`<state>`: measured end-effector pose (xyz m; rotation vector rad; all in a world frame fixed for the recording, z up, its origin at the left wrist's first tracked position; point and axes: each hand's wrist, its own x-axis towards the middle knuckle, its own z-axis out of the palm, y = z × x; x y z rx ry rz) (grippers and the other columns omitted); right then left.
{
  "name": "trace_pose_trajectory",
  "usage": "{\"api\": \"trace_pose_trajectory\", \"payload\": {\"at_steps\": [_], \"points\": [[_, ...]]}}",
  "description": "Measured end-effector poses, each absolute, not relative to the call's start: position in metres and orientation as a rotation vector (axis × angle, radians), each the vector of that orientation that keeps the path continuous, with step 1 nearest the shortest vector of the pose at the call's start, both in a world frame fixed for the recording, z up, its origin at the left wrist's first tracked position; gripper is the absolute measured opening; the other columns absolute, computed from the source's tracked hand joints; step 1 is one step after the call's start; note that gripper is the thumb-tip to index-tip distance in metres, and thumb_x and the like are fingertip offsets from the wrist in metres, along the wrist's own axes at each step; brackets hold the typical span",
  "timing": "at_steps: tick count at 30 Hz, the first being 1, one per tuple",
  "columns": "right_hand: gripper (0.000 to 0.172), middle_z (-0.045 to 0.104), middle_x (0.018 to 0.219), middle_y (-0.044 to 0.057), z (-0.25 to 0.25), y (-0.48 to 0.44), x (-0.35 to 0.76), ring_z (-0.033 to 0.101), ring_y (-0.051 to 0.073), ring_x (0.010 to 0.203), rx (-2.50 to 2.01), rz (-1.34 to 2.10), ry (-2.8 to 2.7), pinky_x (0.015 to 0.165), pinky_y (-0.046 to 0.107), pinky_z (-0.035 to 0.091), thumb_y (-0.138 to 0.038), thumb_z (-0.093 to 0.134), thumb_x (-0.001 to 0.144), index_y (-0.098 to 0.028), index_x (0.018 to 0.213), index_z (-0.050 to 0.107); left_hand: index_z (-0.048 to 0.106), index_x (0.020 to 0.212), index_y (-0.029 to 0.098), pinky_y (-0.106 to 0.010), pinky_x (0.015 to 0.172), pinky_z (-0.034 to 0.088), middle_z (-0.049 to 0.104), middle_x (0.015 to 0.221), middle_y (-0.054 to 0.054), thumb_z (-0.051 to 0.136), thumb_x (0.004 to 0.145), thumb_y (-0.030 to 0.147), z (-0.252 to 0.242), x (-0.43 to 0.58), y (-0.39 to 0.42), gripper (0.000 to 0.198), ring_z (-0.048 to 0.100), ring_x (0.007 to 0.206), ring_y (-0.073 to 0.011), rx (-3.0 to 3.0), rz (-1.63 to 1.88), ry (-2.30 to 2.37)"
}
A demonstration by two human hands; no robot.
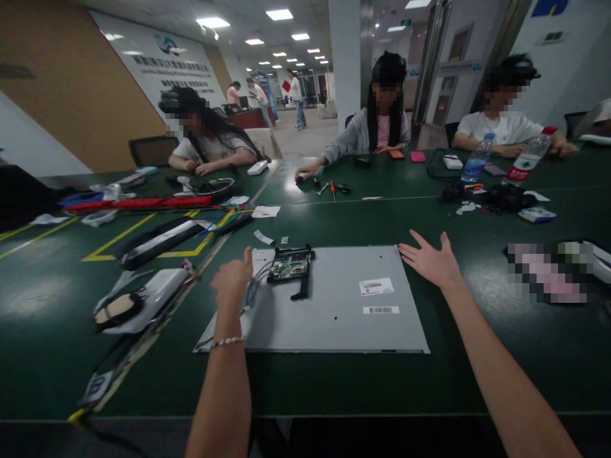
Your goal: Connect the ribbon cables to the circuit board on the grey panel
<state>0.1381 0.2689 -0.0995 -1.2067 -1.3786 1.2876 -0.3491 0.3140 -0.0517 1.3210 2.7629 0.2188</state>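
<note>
Bare forearms point(501, 369), bare hands point(432, 259); pale beaded left-wrist bracelet point(228, 341)

Flat grey rectangular metal panel point(305, 324) lay on the green bench point(372, 385), near its front edge. On the panel's far left portion sat a small green rectangular circuit board point(286, 267), angular black bracket point(302, 294) along its far and right sides. Panel's right half carried a white rectangular paper label point(377, 286); just nearer, a white barcode strip point(380, 310). Left of panel: white oblong object point(160, 289). Behind that, a long black-and-silver strip point(162, 242) crossed a yellow tape outline point(98, 258). Well beyond panel lay an orange-handled screwdriver point(333, 189). Far right stood a blue-capped clear plastic bottle point(477, 159), left of a red-capped clear plastic bottle point(529, 156).
</note>
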Motion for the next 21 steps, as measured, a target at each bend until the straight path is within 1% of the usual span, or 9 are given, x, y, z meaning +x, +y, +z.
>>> {"api": "trace_pose_trajectory", "payload": {"at_steps": [2,5,9,11,13,17,21], "points": [[0.083,0.055,0.136,0.016,-0.099,0.269,0.142,0.052,0.025,0.125,-1.209,1.318,-1.332,0.101,0.05,0.037,-0.058,-0.021,0.085,-0.021,0.155,0.006,0.065,0.117,0.001,-0.055,0.09,0.044,0.059,0.12,-0.032,0.018,0.088,0.07,-0.05,-0.347,0.314,0.088,0.056,0.113,-0.0449,1.274,0.164,2.749],[0.081,0.054,0.138,0.016,-0.096,0.268,0.148,0.053,0.025,0.125,-1.238,1.353,-1.323,0.099,0.05,0.038,-0.057,-0.018,0.087,-0.022,0.154,0.01,0.064,0.12,0.003,-0.054,0.092,0.043,0.056,0.125,-0.031,0.019,0.088,0.07,-0.049,-0.342,0.313,0.087,0.054,0.116,-0.0443,1.253,0.104,2.722],[0.082,0.053,0.139,0.016,-0.092,0.267,0.155,0.052,0.024,0.127,-1.214,1.42,-1.346,0.099,0.05,0.04,-0.059,-0.02,0.086,-0.023,0.155,0.005,0.061,0.123,0.001,-0.055,0.094,0.041,0.052,0.131,-0.031,0.024,0.088,0.069,-0.052,-0.33,0.31,0.085,0.05,0.119,-0.0453,1.312,0.095,2.74],[0.081,0.052,0.14,0.016,-0.092,0.268,0.158,0.05,0.023,0.129,-1.161,1.464,-1.325,0.101,0.049,0.039,-0.061,-0.017,0.087,-0.022,0.155,0.003,0.056,0.127,-0.001,-0.055,0.095,0.04,0.05,0.133,-0.032,0.028,0.089,0.067,-0.055,-0.323,0.308,0.083,0.047,0.122,-0.0445,1.346,0.088,2.748],[0.08,0.052,0.14,0.016,-0.093,0.269,0.162,0.048,0.022,0.131,-1.141,1.49,-1.283,0.103,0.048,0.038,-0.064,-0.009,0.088,-0.021,0.155,0.004,0.053,0.129,-0.002,-0.055,0.097,0.039,0.048,0.134,-0.033,0.029,0.09,0.064,-0.058,-0.316,0.306,0.081,0.045,0.124,-0.0436,1.39,0.069,2.74],[0.077,0.053,0.138,0.016,-0.091,0.27,0.168,0.047,0.025,0.132,-1.231,1.497,-1.227,0.104,0.051,0.036,-0.065,0.003,0.091,-0.022,0.154,0.01,0.054,0.128,-0.002,-0.053,0.095,0.04,0.049,0.132,-0.033,0.028,0.09,0.065,-0.06,-0.308,0.305,0.081,0.047,0.123,-0.0432,1.453,0.013,2.718],[0.075,0.051,0.139,0.019,-0.087,0.269,0.173,0.046,0.024,0.133,-1.334,1.465,-1.283,0.103,0.05,0.038,-0.065,0.006,0.092,-0.023,0.154,0.01,0.057,0.126,0.0,-0.051,0.094,0.042,0.054,0.128,-0.031,0.028,0.089,0.067,-0.058,-0.304,0.305,0.082,0.051,0.119,-0.043,1.509,-0.111,2.652]]}}
